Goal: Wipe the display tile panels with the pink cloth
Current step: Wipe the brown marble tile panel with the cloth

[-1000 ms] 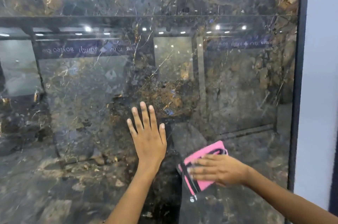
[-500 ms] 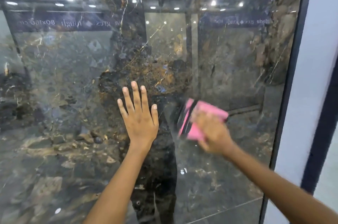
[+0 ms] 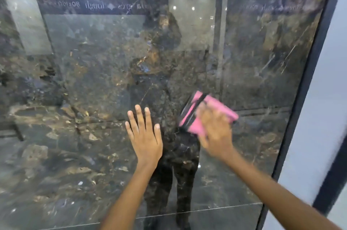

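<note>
Head view. The left hand point(image 3: 145, 135) lay flat on the tile panel point(image 3: 84, 79), fingers straight and spread, holding nothing. Just to its right, the right hand point(image 3: 216, 132) pressed the pink cloth point(image 3: 195, 117) against the same panel; motion blur hid whether its fingers were curled round the cloth. The cloth sat under and up-left of that hand, its long axis seemingly tilted up to the right. The unwiped stretch toward the dark frame point(image 3: 309, 72) likely came next.

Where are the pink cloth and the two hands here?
pink cloth point(image 3: 195, 126): head view, lower pink part.
left hand point(image 3: 145, 139): head view, back of hand.
right hand point(image 3: 216, 132): head view, blurred back of hand.
</note>
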`<state>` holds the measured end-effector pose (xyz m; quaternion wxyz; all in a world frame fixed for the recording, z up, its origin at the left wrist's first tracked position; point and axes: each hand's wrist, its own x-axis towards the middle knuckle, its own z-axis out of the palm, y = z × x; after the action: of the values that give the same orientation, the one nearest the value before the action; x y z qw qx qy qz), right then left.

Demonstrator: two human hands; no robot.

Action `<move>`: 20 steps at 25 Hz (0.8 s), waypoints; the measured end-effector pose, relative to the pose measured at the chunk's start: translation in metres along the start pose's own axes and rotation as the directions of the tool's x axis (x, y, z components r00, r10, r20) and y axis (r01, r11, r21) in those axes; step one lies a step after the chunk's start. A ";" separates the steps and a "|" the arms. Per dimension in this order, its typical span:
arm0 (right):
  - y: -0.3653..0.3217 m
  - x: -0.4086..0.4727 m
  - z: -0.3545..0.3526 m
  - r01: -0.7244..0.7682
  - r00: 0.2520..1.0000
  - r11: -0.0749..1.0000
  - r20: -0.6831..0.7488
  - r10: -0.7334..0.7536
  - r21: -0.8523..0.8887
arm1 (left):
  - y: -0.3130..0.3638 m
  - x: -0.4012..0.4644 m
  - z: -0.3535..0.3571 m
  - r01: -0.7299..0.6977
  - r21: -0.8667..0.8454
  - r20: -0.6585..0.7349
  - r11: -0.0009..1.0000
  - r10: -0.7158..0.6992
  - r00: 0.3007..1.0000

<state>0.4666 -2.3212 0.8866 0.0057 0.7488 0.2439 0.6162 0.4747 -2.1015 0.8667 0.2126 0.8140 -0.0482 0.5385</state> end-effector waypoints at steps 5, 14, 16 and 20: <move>-0.016 -0.136 0.014 0.589 0.681 0.754 0.324 -0.657 0.291 | -0.007 -0.042 0.015 -0.020 0.034 0.007 0.999 0.020 1.000; -0.010 -0.065 0.006 -0.248 0.967 0.960 -0.022 0.253 0.130 | -0.016 -0.087 0.029 -0.013 0.045 0.074 0.999 0.010 0.997; -0.052 -0.139 0.025 0.153 0.949 0.972 0.250 -0.195 0.177 | -0.027 -0.094 0.028 -0.069 0.055 0.100 0.996 0.063 0.993; -0.033 -0.184 0.013 0.483 0.718 0.840 0.437 -0.541 0.246 | -0.039 -0.101 0.029 -0.132 0.072 0.101 0.989 0.125 0.987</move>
<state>0.4447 -2.3565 0.7034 0.1948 0.7816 0.4669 0.3649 0.4700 -2.0932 0.7552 0.1427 0.8419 -0.0895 0.5126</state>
